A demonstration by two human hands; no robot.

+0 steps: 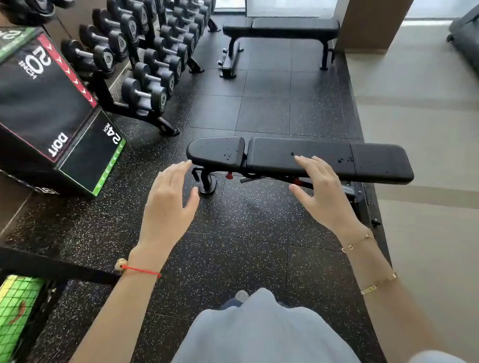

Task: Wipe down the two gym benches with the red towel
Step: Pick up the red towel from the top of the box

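both hands hold nothing. the left hand point(167, 200) is stretched forward, palm down, fingers straight and slightly spread, its grip apart; the fingertips reach toward the seat end of the near bench point(300, 157) and whether they touch its edge cannot be told. a red string bracelet point(139, 269) circles the left wrist. the right hand point(321, 190) is held out the same way, fingers straight, thumb out to the side, grip apart, its fingertips over the front edge of the long pad; contact cannot be told. thin gold bracelets point(357, 242) sit on the right wrist and forearm.

the near bench lies crosswise in front of the person, flat, black, with a short seat pad on the left and a long back pad on the right. small dark droplets dot both pads. its frame and a red knob point(228, 175) show beneath, standing on the floor point(235, 249), black rubber tiles with pale specks.

the far bench point(282, 27) stands well apart behind it, also crosswise and flat, next to a tan pillar point(368, 16).

the red towel is not seen in this view.

to the left, a dumbbell rack point(147, 62) holds rows of black dumbbells. nearer, a black plyo box point(40, 106) marked "20 inch" and "24 inch" rests tilted in view, just beside the rack. a green and yellow item point(12, 311) under black netting sits at the lower left. a treadmill point(469, 37) shows at the upper right on a pale floor. pale blue clothing point(260, 335) fills the bottom centre.
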